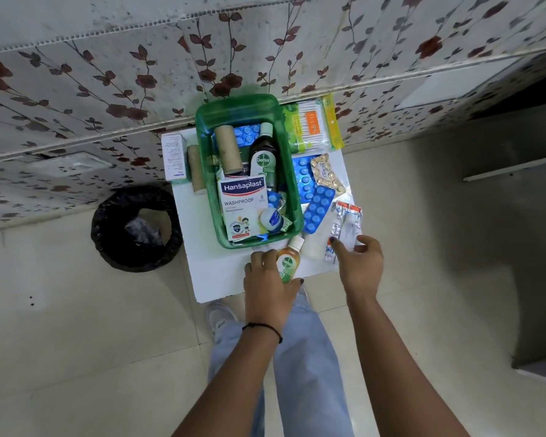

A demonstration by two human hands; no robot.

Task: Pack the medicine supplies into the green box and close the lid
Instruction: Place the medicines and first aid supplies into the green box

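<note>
The green box [297,197] stands open on a small white table [221,279]. Inside lie a Hansaplast pack [243,203], a dark Dettol bottle [263,159], a tan bandage roll [228,148], blue pill strips and a small white-and-blue jar [271,219]. My left hand [267,279] is closed around a small orange Dettol bottle [289,260] just in front of the box. My right hand [358,263] has its fingers spread on white sachets [349,225] at the table's right edge. Blue pill strips [317,212] and a strip of yellow tablets [325,175] lie right of the box.
A cotton-bud packet [312,126] lies at the back right of the table. Left of the box are a white carton [174,156] and another tan roll [196,168]. A black-lined bin [136,228] stands on the floor at left. A flowered wall runs behind.
</note>
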